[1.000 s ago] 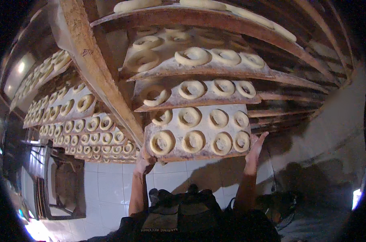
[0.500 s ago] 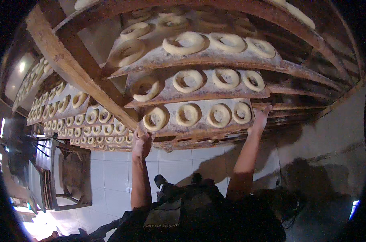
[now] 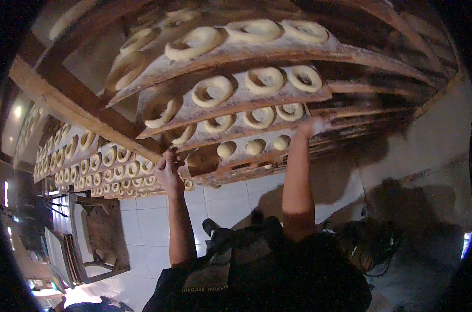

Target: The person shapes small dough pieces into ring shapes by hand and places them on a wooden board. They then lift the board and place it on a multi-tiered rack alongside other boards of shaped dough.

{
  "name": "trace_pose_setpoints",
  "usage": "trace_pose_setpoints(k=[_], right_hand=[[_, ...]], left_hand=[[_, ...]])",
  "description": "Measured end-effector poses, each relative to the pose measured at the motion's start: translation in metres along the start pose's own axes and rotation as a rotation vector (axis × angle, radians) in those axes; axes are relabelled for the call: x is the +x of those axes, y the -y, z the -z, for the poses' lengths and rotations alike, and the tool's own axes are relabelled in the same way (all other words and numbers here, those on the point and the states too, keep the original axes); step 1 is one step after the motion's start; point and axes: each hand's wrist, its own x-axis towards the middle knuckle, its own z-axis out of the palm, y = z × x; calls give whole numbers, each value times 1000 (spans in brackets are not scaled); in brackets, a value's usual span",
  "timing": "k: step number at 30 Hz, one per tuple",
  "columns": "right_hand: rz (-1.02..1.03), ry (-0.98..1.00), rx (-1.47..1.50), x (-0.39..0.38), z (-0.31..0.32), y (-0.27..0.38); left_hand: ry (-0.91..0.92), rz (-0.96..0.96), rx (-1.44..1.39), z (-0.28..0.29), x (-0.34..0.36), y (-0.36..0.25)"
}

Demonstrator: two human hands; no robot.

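Dough rings (image 3: 259,117) lie on a floured wooden board (image 3: 236,125) in the rack in front of me. My left hand (image 3: 170,167) is at the left end of this board, close to the foot of a slanting wooden post (image 3: 90,114). Its fingers are loosely bent and apart, with nothing visible in them. At the board's right end is my right hand (image 3: 309,127), smeared by motion, so its grip is unclear. Just below, a lower board (image 3: 230,165) carries small round dough balls (image 3: 254,147).
Higher boards hold more dough rings (image 3: 213,91). Further racks of rings (image 3: 111,156) stand to the left. Bare wooden rails (image 3: 371,87) run off to the right beside a wall (image 3: 433,151). A wooden table-like frame (image 3: 98,234) stands on the white tiled floor (image 3: 153,223) at lower left.
The board of rings between my hands has gone further into the rack, uncovering the dough balls below. My right hand has moved left and up in the picture, and the view has shifted.
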Motion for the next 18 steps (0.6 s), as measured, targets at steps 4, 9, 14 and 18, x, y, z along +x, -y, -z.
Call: trace_pose_setpoints(k=[4, 9, 14, 18], right_hand=[[29, 204, 270, 76, 82, -95], [-592, 588, 37, 59, 164, -158], [-974, 767, -151, 33, 158, -184], [-710, 817, 159, 29, 186, -215]], left_hand=[[-227, -116, -120, -4, -17, 10], [-145, 268, 50, 78, -71, 80], [61, 673, 254, 104, -75, 128], [155, 615, 202, 105, -29, 174]])
